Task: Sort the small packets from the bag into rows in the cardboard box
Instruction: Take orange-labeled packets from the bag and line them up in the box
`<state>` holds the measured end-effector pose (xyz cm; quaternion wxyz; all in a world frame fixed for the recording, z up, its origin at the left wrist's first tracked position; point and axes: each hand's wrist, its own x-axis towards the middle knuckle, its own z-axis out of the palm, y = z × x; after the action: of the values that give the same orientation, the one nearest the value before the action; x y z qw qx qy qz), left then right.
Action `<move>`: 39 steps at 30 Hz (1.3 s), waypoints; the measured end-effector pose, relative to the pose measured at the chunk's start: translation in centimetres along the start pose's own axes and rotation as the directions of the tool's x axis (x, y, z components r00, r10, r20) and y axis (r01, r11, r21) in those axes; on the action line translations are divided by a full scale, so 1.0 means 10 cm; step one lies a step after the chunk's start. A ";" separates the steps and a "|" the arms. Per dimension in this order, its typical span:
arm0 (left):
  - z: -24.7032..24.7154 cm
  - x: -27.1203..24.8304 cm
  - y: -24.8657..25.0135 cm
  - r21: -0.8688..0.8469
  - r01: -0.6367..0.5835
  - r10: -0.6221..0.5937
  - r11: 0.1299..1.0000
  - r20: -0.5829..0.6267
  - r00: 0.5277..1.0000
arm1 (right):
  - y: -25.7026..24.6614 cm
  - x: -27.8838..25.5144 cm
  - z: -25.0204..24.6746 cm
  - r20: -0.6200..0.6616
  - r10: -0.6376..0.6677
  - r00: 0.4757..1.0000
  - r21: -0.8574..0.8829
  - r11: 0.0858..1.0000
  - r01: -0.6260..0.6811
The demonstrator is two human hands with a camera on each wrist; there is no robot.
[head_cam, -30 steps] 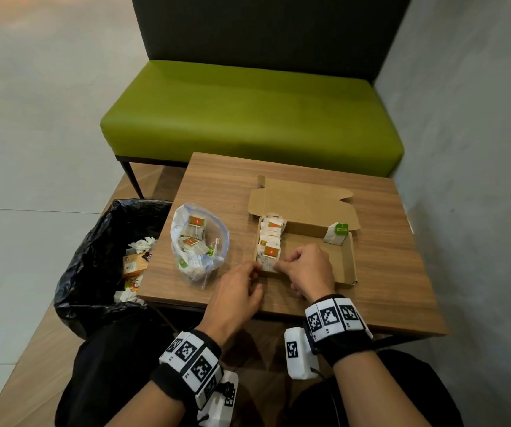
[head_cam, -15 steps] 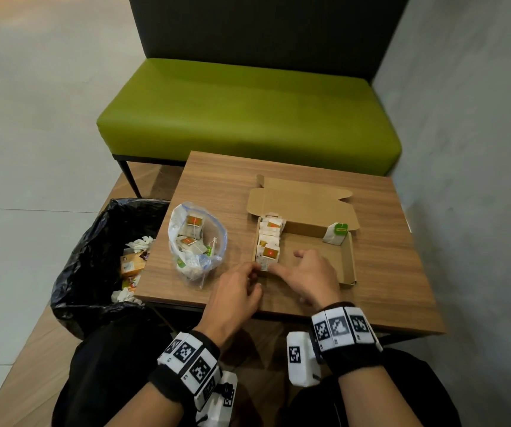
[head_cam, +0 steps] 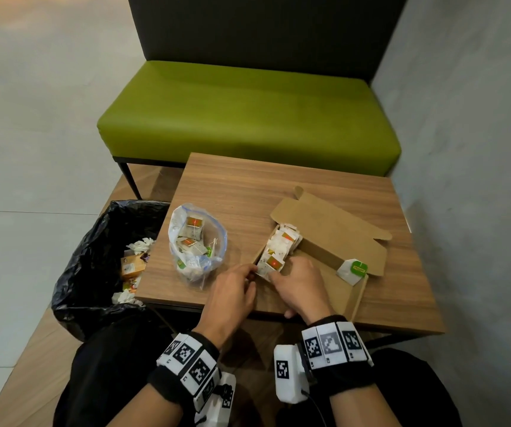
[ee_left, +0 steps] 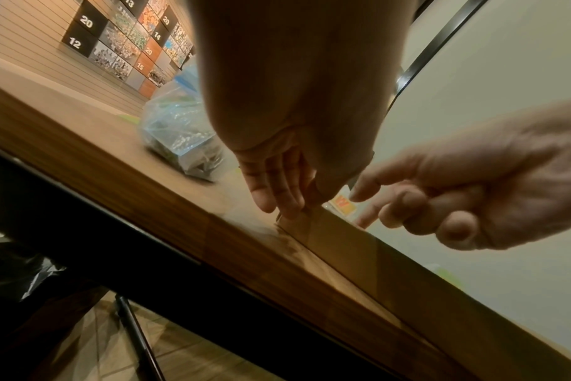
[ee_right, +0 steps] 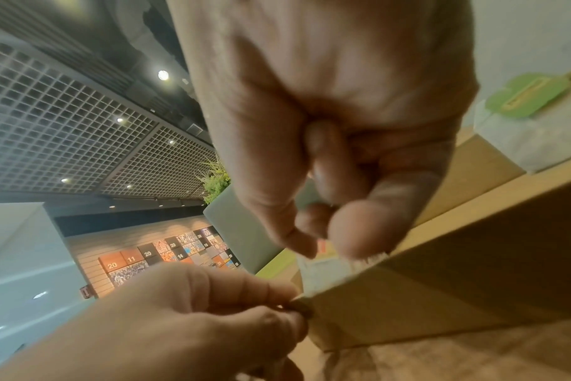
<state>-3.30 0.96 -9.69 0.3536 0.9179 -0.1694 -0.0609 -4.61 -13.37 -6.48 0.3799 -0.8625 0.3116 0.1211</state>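
Beyond your fingers stands a green bench (head_cam: 248, 109), and under your hands lies the wooden table (head_cam: 278, 186). To the left of your left fingers, beside the table, a bin lined with a black bin bag (head_cam: 94, 241) holds crumpled paper and wrappers.

The cardboard box (head_cam: 334, 229) lies open on the table just beyond your right fingers, turned at an angle, its lid folded back away from you. The clear plastic bag (head_cam: 197, 241) sits on the table just beyond and to the left of your left fingers, with several small packets inside it.

Your left hand (head_cam: 232, 298) pinches the near left corner of the box between thumb and curled fingers; the right wrist view shows that grip at the corner (ee_right: 305, 309). Your right hand (head_cam: 300, 288) reaches over the box's near wall, thumb and forefinger closed on the nearest packet (head_cam: 271, 265), the one with a red label, while the other fingers (ee_left: 453, 226) are curled in.

That packet ends a row of packets (head_cam: 282, 243) standing along the box's left wall, running away from your fingertips. One lone packet with a green label (head_cam: 352, 271) leans in the box to the right of your right fingers, well apart from the row.
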 end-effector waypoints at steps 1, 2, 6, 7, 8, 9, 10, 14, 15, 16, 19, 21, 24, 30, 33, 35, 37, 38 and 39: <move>0.00 -0.01 0.01 -0.008 0.006 -0.006 1.000 -0.005 1.000 | 0.01 0.00 0.01 -0.058 -0.011 0.998 -0.005 1.000 0.011; 0.01 -0.02 0.02 -0.016 0.009 -0.009 1.000 -0.011 1.000 | 0.02 0.02 0.03 -0.111 -0.020 0.994 -0.004 1.000 0.020; 0.04 -0.08 0.07 -0.041 0.018 -0.019 0.999 -0.025 1.000 | 0.05 0.03 0.08 -0.222 -0.078 0.972 0.004 0.997 0.081; 0.05 -0.10 0.08 -0.051 0.024 -0.025 0.998 -0.027 0.999 | 0.07 0.03 0.07 -0.246 -0.096 0.965 -0.018 0.995 0.094; 0.06 -0.12 0.09 -0.060 0.034 -0.036 0.998 -0.031 0.999 | 0.08 0.02 0.06 -0.263 -0.113 0.958 -0.040 0.994 0.106; 0.06 -0.14 0.10 -0.069 0.048 -0.050 0.996 -0.033 0.998 | 0.08 0.02 0.04 -0.271 -0.130 0.954 -0.056 0.991 0.119; 0.07 -0.16 0.11 -0.080 0.063 -0.066 0.995 -0.035 0.997 | 0.08 0.00 0.03 -0.260 -0.142 0.955 -0.069 0.989 0.128; 0.09 -0.19 0.13 -0.098 0.100 -0.103 0.990 -0.031 0.994 | 0.08 -0.07 -0.05 -0.203 -0.247 0.948 -0.166 0.962 0.215; 0.09 -0.20 0.15 -0.100 0.100 -0.103 0.990 -0.030 0.994 | 0.08 -0.10 -0.09 -0.195 -0.280 0.940 -0.183 0.952 0.245; 0.08 -0.20 0.15 -0.102 0.099 -0.103 0.990 -0.026 0.994 | 0.08 -0.12 -0.14 -0.187 -0.306 0.933 -0.195 0.943 0.270; 0.06 -0.22 0.19 -0.104 0.098 -0.101 0.990 -0.023 0.995 | 0.09 -0.14 -0.29 -0.163 -0.343 0.925 -0.201 0.930 0.309; 0.04 -0.22 0.21 -0.098 0.103 -0.107 0.990 -0.029 0.994 | 0.09 -0.12 -0.35 -0.128 -0.352 0.927 -0.204 0.924 0.322; 0.03 -0.24 0.23 -0.096 0.120 -0.123 0.988 -0.026 0.992 | 0.13 -0.08 -0.39 -0.103 -0.350 0.931 -0.176 0.928 0.329; 0.04 -0.27 0.25 -0.104 0.144 -0.146 0.984 -0.011 0.989 | 0.19 0.04 -0.33 -0.051 -0.317 0.947 -0.018 0.949 0.316; 0.02 -0.28 0.28 -0.106 0.141 -0.143 0.984 -0.008 0.990 | 0.16 0.07 -0.25 -0.007 -0.314 0.949 0.025 0.949 0.314; 0.01 -0.28 0.28 -0.107 0.137 -0.139 0.985 -0.009 0.990 | 0.15 0.07 -0.23 0.006 -0.315 0.949 0.050 0.948 0.315; 0.01 -0.27 0.27 -0.102 0.136 -0.137 0.985 -0.009 0.990 | 0.15 0.08 -0.24 0.027 -0.322 0.946 0.095 0.943 0.318; 0.01 -0.27 0.27 -0.100 0.137 -0.139 0.985 -0.006 0.990 | 0.15 0.07 -0.24 0.040 -0.324 0.945 0.121 0.941 0.317; 0.02 -0.27 0.26 -0.096 0.141 -0.142 0.985 -0.003 0.990 | 0.15 0.07 -0.25 0.050 -0.325 0.944 0.141 0.939 0.315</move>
<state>-6.52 -0.03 -8.06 0.3926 0.9100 -0.0991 -0.0891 -5.07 -16.28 -6.01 0.4614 -0.8699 0.1604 0.0684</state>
